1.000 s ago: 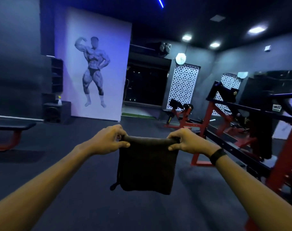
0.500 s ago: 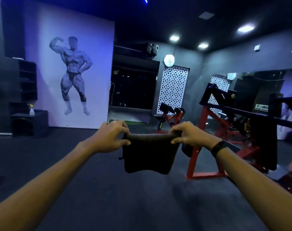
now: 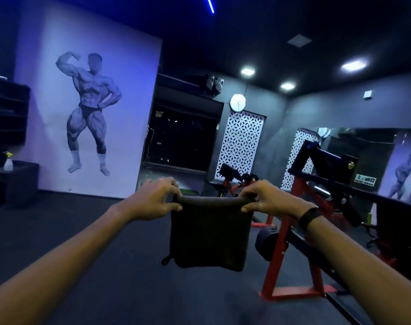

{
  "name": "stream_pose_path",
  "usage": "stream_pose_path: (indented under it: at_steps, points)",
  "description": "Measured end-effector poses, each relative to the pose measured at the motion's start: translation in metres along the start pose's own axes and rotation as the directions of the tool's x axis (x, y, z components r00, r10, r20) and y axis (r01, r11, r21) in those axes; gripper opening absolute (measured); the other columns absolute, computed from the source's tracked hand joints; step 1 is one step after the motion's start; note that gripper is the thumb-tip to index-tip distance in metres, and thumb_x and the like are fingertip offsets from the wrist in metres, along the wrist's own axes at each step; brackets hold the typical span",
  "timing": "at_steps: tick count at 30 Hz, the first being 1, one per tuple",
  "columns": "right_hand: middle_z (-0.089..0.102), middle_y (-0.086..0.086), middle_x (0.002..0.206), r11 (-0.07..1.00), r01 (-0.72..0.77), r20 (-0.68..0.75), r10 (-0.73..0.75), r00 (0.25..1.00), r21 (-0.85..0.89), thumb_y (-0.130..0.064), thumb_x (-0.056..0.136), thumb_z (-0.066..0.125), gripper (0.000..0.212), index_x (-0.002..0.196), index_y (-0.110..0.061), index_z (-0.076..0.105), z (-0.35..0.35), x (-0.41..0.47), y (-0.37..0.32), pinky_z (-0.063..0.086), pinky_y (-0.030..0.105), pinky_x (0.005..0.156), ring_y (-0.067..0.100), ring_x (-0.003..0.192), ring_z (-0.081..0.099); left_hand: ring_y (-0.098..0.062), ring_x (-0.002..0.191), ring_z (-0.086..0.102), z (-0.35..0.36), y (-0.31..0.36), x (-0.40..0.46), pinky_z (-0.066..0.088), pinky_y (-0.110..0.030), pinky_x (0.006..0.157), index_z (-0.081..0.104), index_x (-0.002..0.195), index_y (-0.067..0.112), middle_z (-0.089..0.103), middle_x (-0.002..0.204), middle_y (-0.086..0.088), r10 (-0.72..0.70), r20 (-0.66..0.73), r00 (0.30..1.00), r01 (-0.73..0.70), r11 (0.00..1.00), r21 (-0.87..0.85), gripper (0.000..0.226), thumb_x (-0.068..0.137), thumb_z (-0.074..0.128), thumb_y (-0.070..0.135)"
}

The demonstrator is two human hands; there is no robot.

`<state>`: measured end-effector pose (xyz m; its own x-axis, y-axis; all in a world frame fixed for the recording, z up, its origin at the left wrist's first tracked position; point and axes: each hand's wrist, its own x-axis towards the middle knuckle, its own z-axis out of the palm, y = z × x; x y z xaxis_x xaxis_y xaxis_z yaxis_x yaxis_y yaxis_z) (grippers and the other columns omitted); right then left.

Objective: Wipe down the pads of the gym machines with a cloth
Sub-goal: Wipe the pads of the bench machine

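Left hand (image 3: 155, 200) and right hand (image 3: 268, 198) each pinch a top corner of the cloth (image 3: 210, 235), which hangs between them. Keep it taut; approach the pad (image 3: 269, 245) below the right hand.

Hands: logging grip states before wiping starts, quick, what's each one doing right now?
Left hand: closed, pinching the dark cloth at its top left corner.
Right hand: closed, pinching the cloth's top right corner.

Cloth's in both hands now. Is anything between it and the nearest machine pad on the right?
Nothing visible blocks it. The cloth hangs from the left hand and right hand over bare floor. The dark round pad on the red machine frame sits just right of the cloth, with only open air between.
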<state>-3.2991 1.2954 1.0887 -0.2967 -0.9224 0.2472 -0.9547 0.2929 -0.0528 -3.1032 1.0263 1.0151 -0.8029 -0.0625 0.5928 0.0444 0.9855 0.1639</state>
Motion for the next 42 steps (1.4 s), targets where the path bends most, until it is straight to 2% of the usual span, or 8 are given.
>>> stream_pose_path:
  at_steps: [3,5,10,15,22,28,34,42]
  points:
    - [0.069,-0.009,0.086,0.999,-0.01,-0.111,0.006,0.994,-0.035,-0.023,0.084,0.08,0.013,0.094,-0.022,0.071,-0.012,0.06,0.041,0.054,0.044,0.078,0.009,0.082,0.063,-0.015,0.1,0.057,0.009,-0.042,0.069,0.044,-0.045,0.092,0.072,0.102,0.022,0.058,0.11,0.01,0.007,-0.098,0.995,-0.008,1.0,-0.013,0.019,0.087,0.075,0.035]
    - [0.068,-0.01,0.087,0.999,-0.019,-0.12,0.014,0.993,-0.036,-0.024,0.085,0.079,0.013,0.095,-0.022,0.071,-0.005,0.086,0.063,0.054,0.043,0.076,0.008,0.081,0.063,-0.017,0.096,0.059,0.025,-0.064,0.101,0.046,-0.046,0.089,0.072,0.099,0.022,0.059,0.108,0.009,-0.001,-0.12,0.993,-0.005,0.999,-0.046,0.017,0.085,0.077,0.031]
    - [0.067,-0.007,0.086,0.998,-0.061,-0.056,0.061,0.997,0.001,-0.025,0.086,0.077,0.011,0.093,-0.021,0.069,0.052,0.14,0.131,0.053,0.044,0.075,0.008,0.079,0.062,-0.016,0.104,0.057,0.09,-0.127,0.153,0.043,-0.043,0.093,0.072,0.106,0.022,0.059,0.114,0.008,0.045,0.006,0.999,-0.045,0.999,-0.007,0.025,0.086,0.074,0.038]
    - [0.067,-0.012,0.092,0.994,-0.081,-0.015,0.083,0.996,0.078,-0.021,0.091,0.073,0.009,0.097,-0.027,0.069,0.085,0.208,0.185,0.046,0.018,0.074,0.003,0.087,0.062,-0.01,0.109,0.052,0.143,-0.187,0.209,0.036,-0.039,0.096,0.07,0.113,0.024,0.056,0.116,0.01,0.055,0.059,0.997,-0.055,0.998,0.0,0.027,0.091,0.07,0.04]
    - [0.07,-0.009,0.093,0.989,-0.067,-0.066,0.076,0.995,0.131,-0.015,0.088,0.075,0.014,0.102,-0.017,0.073,0.105,0.321,0.266,0.049,0.015,0.077,0.003,0.089,0.064,-0.011,0.101,0.055,0.176,-0.276,0.311,0.044,-0.044,0.093,0.071,0.105,0.027,0.057,0.11,0.011,0.102,0.057,0.993,-0.105,0.994,0.041,0.02,0.089,0.072,0.039]
    - [0.069,-0.006,0.085,0.994,-0.002,-0.168,0.021,0.986,0.111,-0.014,0.087,0.076,0.009,0.094,-0.017,0.072,0.105,0.433,0.329,0.049,0.027,0.074,0.007,0.081,0.063,-0.007,0.096,0.049,0.18,-0.349,0.402,0.042,-0.042,0.092,0.073,0.107,0.023,0.057,0.11,0.011,0.121,-0.024,0.992,-0.118,0.985,0.123,0.021,0.089,0.074,0.034]
    - [0.069,-0.003,0.094,0.992,0.047,-0.098,-0.035,0.995,0.121,-0.016,0.088,0.075,0.015,0.103,-0.015,0.072,0.148,0.538,0.383,0.051,0.032,0.08,0.008,0.088,0.062,-0.008,0.096,0.049,0.226,-0.438,0.452,0.041,-0.044,0.094,0.073,0.106,0.023,0.059,0.111,0.008,0.036,0.033,0.999,-0.04,0.987,0.155,0.022,0.09,0.071,0.038]
    - [0.072,0.0,0.094,0.993,0.008,-0.071,0.001,0.997,0.12,-0.014,0.087,0.077,0.018,0.104,-0.012,0.074,0.202,0.664,0.481,0.054,0.037,0.082,0.012,0.088,0.066,-0.012,0.102,0.053,0.318,-0.557,0.552,0.042,-0.047,0.097,0.071,0.104,0.026,0.057,0.11,0.008,0.049,0.1,0.994,-0.058,0.995,0.081,0.019,0.09,0.07,0.039]
